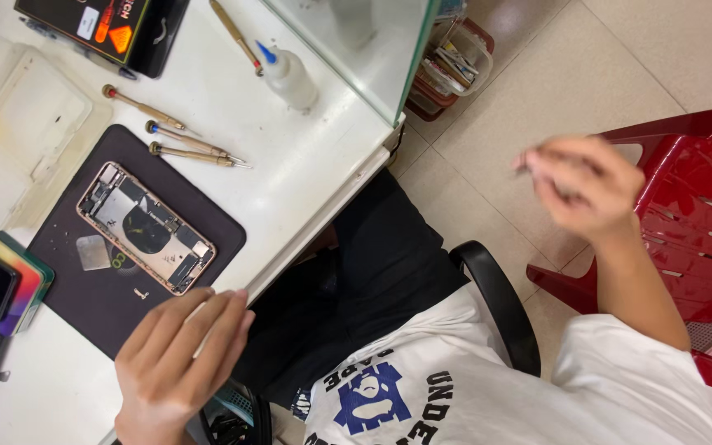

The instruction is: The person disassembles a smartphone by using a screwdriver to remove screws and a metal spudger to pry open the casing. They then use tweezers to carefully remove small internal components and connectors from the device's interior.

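Phone chassis [146, 228], opened and gutted of its screen, lies face-up on the dark mat [76, 305] on the bench [306, 165], just beyond my left hand [179, 363]. That hand rests at the bench edge with the fingers loosely curled and touching the mat's corner; its grip closes on nothing that I can see. My right hand [583, 185] is raised well off to the side, over the tiled floor [570, 74] and near the red plastic chair [694, 206]; the fingers are pinched together, but it is blurred and I cannot tell whether anything sits between them.

Judging by how things lie, the opening up is done: the rose-gold metal frame shows bare boards, shields and a dark round coil. Reassembly looks untouched. A small pale square part [92, 252] sits beside the chassis. Three slim brass-handled screwdrivers [183, 142] lie above the mat, near a soft translucent squeeze bottle [292, 76] with a blue tip.
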